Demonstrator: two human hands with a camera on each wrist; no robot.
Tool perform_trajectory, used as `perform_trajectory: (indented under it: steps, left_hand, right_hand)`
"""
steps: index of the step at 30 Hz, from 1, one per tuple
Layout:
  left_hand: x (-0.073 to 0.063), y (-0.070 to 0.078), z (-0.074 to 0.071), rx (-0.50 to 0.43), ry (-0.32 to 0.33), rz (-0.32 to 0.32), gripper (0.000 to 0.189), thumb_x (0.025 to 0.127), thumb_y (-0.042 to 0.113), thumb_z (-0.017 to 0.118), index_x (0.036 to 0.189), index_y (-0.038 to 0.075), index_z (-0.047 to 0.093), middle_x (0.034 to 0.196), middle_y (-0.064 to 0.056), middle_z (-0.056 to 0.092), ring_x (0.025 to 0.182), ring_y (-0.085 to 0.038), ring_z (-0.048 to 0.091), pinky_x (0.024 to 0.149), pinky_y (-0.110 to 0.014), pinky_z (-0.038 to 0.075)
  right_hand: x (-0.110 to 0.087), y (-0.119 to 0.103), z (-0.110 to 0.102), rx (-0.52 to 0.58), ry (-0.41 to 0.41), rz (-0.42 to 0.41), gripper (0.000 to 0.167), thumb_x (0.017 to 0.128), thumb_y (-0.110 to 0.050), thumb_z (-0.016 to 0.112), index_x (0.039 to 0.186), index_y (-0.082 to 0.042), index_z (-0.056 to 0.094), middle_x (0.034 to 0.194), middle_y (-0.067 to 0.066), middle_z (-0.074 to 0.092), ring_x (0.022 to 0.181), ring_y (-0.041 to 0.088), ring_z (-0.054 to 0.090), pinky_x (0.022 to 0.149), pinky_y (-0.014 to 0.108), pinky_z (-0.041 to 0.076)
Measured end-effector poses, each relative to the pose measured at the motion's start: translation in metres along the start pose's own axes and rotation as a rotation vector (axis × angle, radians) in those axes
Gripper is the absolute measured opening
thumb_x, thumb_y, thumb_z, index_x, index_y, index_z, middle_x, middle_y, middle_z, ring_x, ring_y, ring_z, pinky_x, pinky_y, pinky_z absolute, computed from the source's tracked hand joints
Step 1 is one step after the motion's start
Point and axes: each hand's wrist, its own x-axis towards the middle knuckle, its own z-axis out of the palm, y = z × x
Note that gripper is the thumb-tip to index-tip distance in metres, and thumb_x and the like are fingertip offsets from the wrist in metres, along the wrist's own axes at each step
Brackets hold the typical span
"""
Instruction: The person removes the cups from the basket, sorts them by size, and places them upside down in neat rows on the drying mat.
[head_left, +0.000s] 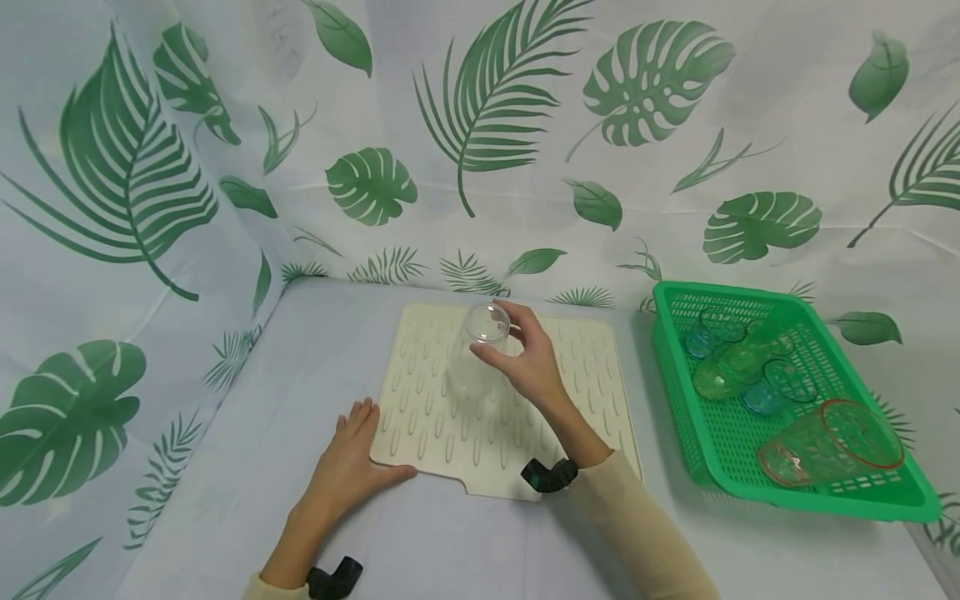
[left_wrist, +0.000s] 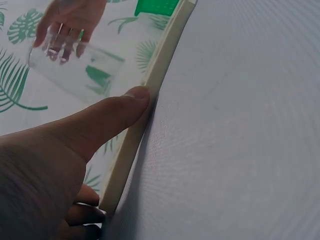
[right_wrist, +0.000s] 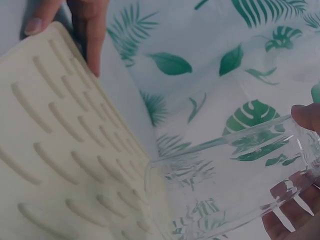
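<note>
My right hand [head_left: 534, 367] grips a clear drinking glass [head_left: 474, 362] near its thick base, thumb on one side and fingers on the other. The glass is upside down, its base toward the head camera and its rim at the ribbed surface of a cream drying mat [head_left: 592, 392]. In the right wrist view, the glass's rim end [right_wrist: 160, 200] overlaps the mat. At the mat's front left corner lies my left hand [head_left: 347, 467], fingers fairly straight along the left side. Its thumb [left_wrist: 127, 102] touches the front edge.
To the right stands a green plastic basket [head_left: 678, 417]. Inside are several glasses: a large clear one with a red rim [head_left: 817, 450], a greenish one [head_left: 723, 375] and small blue-based ones [head_left: 765, 398]. Leaf-printed cloth [head_left: 525, 225] hangs behind and at the left of the white tabletop [head_left: 300, 358].
</note>
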Motion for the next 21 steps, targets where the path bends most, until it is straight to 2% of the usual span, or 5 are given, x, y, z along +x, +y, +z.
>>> perform_trajectory:
  steps: [7, 16, 21]
  left_hand:
    - [0.0, 0.0, 0.0, -0.008, -0.011, -0.004, 0.113, 0.067, 0.058, 0.087, 0.152, 0.001, 0.039, 0.16, -0.027, 0.032, 0.152, -0.042, 0.023, 0.125, -0.06, 0.019]
    - [-0.001, 0.001, -0.002, -0.006, -0.013, -0.003, 0.114, 0.067, 0.058, 0.086, 0.152, -0.002, 0.038, 0.16, -0.028, 0.031, 0.152, -0.043, 0.022, 0.125, -0.059, 0.019]
    - [-0.001, 0.001, -0.002, -0.007, -0.017, -0.003, 0.115, 0.068, 0.059, 0.086, 0.152, -0.001, 0.037, 0.16, -0.027, 0.031, 0.152, -0.043, 0.022, 0.125, -0.058, 0.019]
  right_hand:
    - [0.015, 0.01, 0.01, -0.013, -0.015, -0.001, 0.074, 0.083, -0.017, 0.083, 0.147, -0.01, 0.047, 0.142, 0.009, 0.056, 0.131, 0.029, 0.054, 0.112, 0.05, 0.044]
    - [0.03, 0.015, 0.028, -0.014, -0.023, 0.012, 0.077, 0.083, -0.019, 0.082, 0.15, -0.01, 0.044, 0.147, 0.009, 0.051, 0.139, 0.028, 0.049, 0.115, 0.04, 0.044]
    - [0.042, 0.015, 0.037, -0.017, -0.03, 0.004, 0.077, 0.083, -0.018, 0.082, 0.149, -0.008, 0.044, 0.149, 0.013, 0.05, 0.14, 0.029, 0.048, 0.116, 0.041, 0.044]
